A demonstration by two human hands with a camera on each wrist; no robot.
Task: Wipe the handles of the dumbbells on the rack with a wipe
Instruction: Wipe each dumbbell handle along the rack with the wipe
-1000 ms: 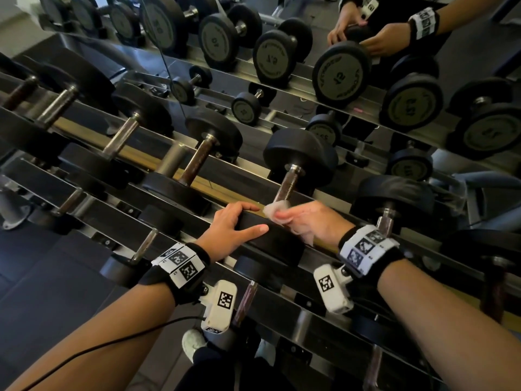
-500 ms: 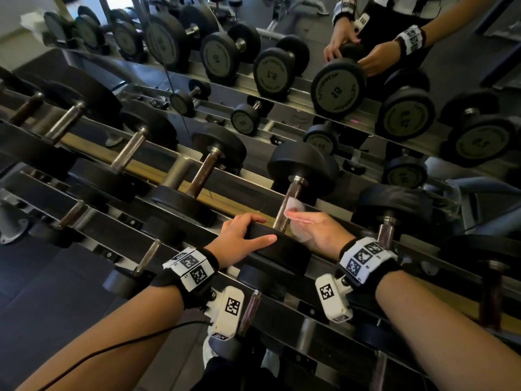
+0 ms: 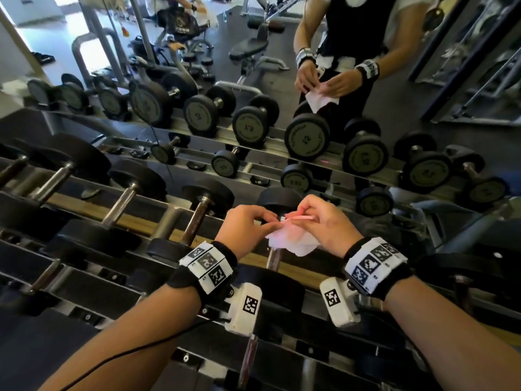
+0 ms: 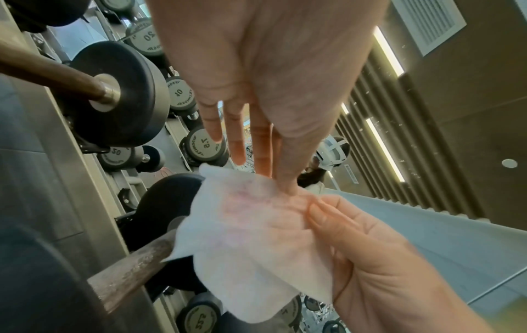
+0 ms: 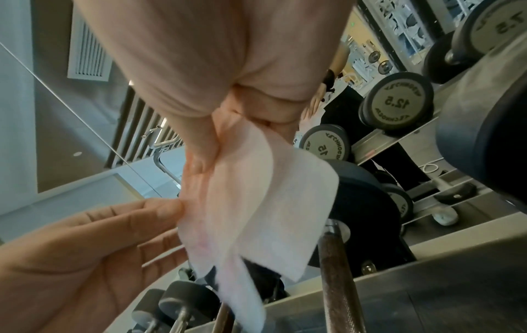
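Gym rack, mirror behind. Both hands lifted off the handle: right hand pinches wipe at its top edge, left hand fingertips nip the same edge, probably refolding. Turn a clean face outward, then wrap the handle directly below the grip.

Mirror behind, ceiling vent, exercise bench reflected.

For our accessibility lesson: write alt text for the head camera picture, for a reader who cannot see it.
Two hands, left hand and right hand, hold a white wipe between them above a dumbbell handle on a rack. A mirror behind the rack reflects more dumbbells and the person.
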